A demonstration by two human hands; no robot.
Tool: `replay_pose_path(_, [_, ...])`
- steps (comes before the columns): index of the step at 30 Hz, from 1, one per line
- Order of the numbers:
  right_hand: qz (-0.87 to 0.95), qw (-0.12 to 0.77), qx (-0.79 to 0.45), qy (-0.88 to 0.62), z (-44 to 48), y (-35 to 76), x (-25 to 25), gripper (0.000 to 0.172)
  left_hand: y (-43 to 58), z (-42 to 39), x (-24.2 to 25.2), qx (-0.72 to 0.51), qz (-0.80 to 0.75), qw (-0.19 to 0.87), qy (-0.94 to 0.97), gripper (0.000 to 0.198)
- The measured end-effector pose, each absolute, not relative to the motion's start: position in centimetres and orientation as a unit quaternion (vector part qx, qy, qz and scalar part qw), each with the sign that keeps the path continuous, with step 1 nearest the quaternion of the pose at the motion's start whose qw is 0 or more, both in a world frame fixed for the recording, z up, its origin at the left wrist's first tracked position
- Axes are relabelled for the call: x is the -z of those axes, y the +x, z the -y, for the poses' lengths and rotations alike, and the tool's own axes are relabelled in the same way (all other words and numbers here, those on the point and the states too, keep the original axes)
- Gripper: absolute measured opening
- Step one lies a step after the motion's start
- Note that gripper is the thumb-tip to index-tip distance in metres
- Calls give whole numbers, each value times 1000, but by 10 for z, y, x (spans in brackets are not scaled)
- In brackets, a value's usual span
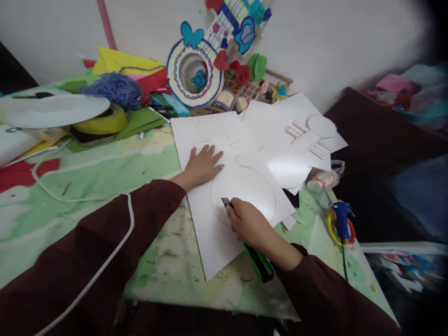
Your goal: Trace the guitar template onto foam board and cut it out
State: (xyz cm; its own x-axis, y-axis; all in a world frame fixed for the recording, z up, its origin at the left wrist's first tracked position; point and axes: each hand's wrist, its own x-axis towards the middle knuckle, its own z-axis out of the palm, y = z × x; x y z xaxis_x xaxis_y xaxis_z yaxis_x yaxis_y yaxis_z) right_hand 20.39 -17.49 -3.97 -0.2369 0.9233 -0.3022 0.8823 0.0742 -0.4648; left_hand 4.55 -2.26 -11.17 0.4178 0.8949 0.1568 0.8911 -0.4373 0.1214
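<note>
A large white sheet (199,228) with a pencilled round outline and smaller marks lies on the green-stained tabletop. My left hand (202,168) rests flat on its upper left part, fingers spread. In my right hand (250,224) is a green and black utility knife (258,261), its short blade out and pointing up and left inside the drawn circle. Whether the blade touches the sheet I cannot tell. More white sheets (280,116) overlap behind at the right, with a cut-out disc (321,126) and comb-like shapes on top.
A blue glue gun (341,219) lies near the right edge by rolls of tape. At the back stand a decorated paper ring (171,70), blue yarn (114,91) and coloured paper. A white plate (59,110) sits left; a white cable (130,210) crosses my left sleeve.
</note>
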Motion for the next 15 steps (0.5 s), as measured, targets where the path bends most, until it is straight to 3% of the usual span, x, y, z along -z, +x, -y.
replay_pose_path(5, [781,-24,-187,-595,152,180,45,25,44,19,117,-112,-527,20,842,66])
replay_pose_path(15, [788,-108,-157,-586,124,164,56,28,43,19,119,-131,-527,40,838,66])
